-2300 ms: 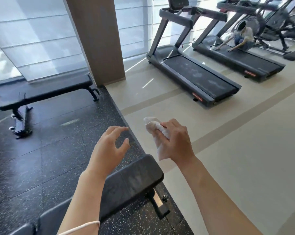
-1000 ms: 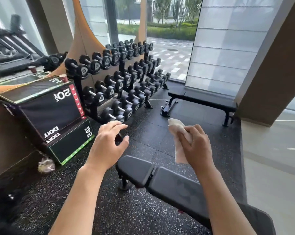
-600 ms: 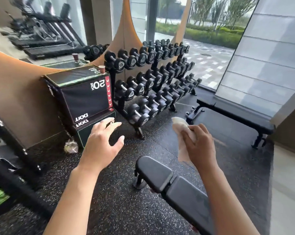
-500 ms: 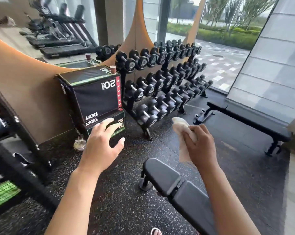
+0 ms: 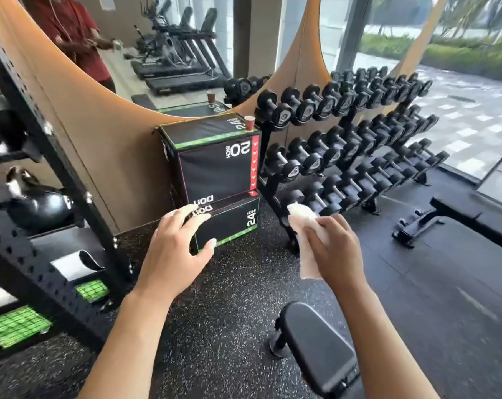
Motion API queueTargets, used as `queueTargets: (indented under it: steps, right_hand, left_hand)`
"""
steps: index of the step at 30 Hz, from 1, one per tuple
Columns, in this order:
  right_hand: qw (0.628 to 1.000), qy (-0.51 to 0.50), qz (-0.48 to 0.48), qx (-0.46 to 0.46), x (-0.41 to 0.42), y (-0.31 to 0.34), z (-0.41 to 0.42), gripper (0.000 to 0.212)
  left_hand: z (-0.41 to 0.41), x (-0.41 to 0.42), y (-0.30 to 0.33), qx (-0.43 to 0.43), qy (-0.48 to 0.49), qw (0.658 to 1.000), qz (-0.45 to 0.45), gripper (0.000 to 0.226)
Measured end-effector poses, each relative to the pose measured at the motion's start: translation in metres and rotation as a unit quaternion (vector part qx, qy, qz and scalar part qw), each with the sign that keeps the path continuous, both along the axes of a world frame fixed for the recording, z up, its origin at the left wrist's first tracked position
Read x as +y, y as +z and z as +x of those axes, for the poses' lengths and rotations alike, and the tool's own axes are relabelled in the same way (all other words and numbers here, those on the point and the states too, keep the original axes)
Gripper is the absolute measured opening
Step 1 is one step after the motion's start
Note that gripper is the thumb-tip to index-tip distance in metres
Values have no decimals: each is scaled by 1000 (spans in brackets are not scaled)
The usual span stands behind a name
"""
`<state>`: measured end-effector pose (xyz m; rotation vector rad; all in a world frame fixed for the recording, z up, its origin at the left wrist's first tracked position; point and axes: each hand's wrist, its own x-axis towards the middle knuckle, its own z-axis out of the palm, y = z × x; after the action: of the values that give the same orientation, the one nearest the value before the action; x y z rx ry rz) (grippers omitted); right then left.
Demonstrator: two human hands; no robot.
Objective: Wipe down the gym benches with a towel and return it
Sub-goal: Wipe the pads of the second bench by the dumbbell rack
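My right hand (image 5: 334, 249) is closed around a crumpled white towel (image 5: 304, 223), held in the air at chest height above the floor. My left hand (image 5: 176, 249) hovers beside it, empty, with fingers spread. Below my right forearm lies the end of a black padded bench (image 5: 316, 344) on a metal leg. A second flat black bench (image 5: 480, 226) stands at the right by the window, apart from both hands.
A three-tier dumbbell rack (image 5: 350, 139) fills the middle. Stacked black plyo boxes (image 5: 215, 168) with a paper cup (image 5: 249, 123) stand left of it. A black perforated rack (image 5: 42, 180) with kettlebells is at far left. A mirror shows treadmills and a person in red.
The view has swung left from the treadmills to the dumbbell rack and plyo boxes. Both hands kept their pose, the right one still holding the towel.
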<state>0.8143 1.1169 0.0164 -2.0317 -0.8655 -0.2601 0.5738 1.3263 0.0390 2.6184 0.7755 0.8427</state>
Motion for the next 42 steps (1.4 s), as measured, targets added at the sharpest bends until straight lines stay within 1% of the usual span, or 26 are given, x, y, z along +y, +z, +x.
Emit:
queueTargets:
  steps: [2, 5, 7, 10, 14, 20, 23, 26, 31, 35, 42]
  right_hand:
    - [1000, 10, 12, -11, 22, -3, 22, 18]
    - [1000, 20, 1, -5, 50, -8, 47, 20]
    - [1000, 23, 2, 10, 62, -13, 52, 18]
    - [1000, 21, 7, 4, 78, -17, 64, 19]
    - [999, -35, 19, 24, 92, -17, 79, 20]
    - [990, -134, 27, 12, 110, -4, 82, 20]
    - [986, -167, 25, 13, 131, 0, 79, 20]
    - [982, -187, 28, 5, 153, 3, 75, 21]
    - [975, -220, 32, 9, 177, 9, 72, 21]
    - [974, -227, 9, -3, 194, 13, 84, 22]
    - [973, -230, 15, 1, 211, 12, 140, 19]
  left_hand:
    - [15, 16, -1, -4, 12, 1000, 13, 51]
    - [29, 37, -3, 20, 28, 999, 10, 50]
    - [36, 49, -3, 25, 25, 999, 9, 50]
    - [58, 72, 0, 23, 12, 1000, 8, 49]
    - [97, 106, 2, 31, -27, 999, 6, 49]
    - [142, 166, 12, 19, -126, 992, 9, 48]
    - [155, 198, 14, 15, -157, 987, 7, 49]
    - [163, 227, 11, 17, -185, 982, -14, 49]
    - [175, 261, 7, 8, -215, 976, -46, 49]
    - [193, 280, 2, -3, -221, 973, -67, 48]
    - [248, 304, -7, -11, -216, 973, -77, 48]
